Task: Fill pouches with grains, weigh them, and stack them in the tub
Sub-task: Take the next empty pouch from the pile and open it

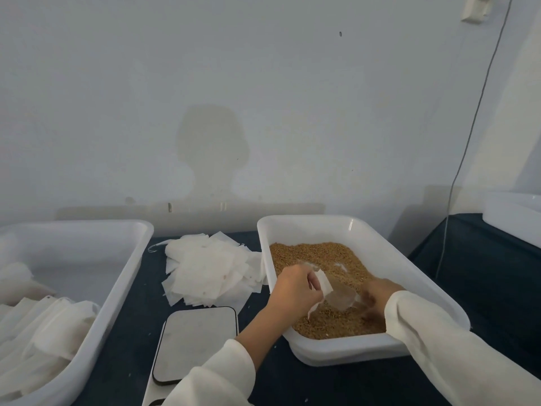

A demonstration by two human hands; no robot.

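Left hand [294, 290] pinches the white pouch [323, 284] by its upper edge, fingers curled on the fabric, and holds it over the grains [319, 259] in the right tub [389, 253]. Right hand [377, 294] is blurred; it lies low on the grains near a clear scoop [341, 298], and I cannot tell if its fingers grip it. Between the 2 tubs, on the dark table [126, 332], lies a heap of empty pouches [205, 271], with a flat scale [196, 341] in front of it. The left tub [111, 291] holds filled pouches [49, 329] lying side by side.
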